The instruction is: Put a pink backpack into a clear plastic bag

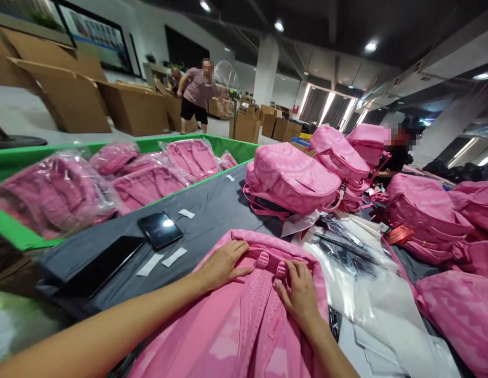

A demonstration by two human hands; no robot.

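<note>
A pink backpack (244, 325) lies flat on the grey table (212, 210) right in front of me. My left hand (222, 265) rests palm down on its upper left, fingers spread toward the top handle. My right hand (299, 294) presses on the backpack's upper middle, fingertips at the pink strap loops (271, 262). Neither hand grips anything; both lie on the fabric.
Clear plastic bags (354, 273) lie to the right. Pink backpacks are piled behind (291, 178) and at right (456, 310). A green bin (16, 231) at left holds bagged backpacks. A phone (159, 229), a dark tablet (102, 265) and white labels lie on the table. One person stands far back, another sits right.
</note>
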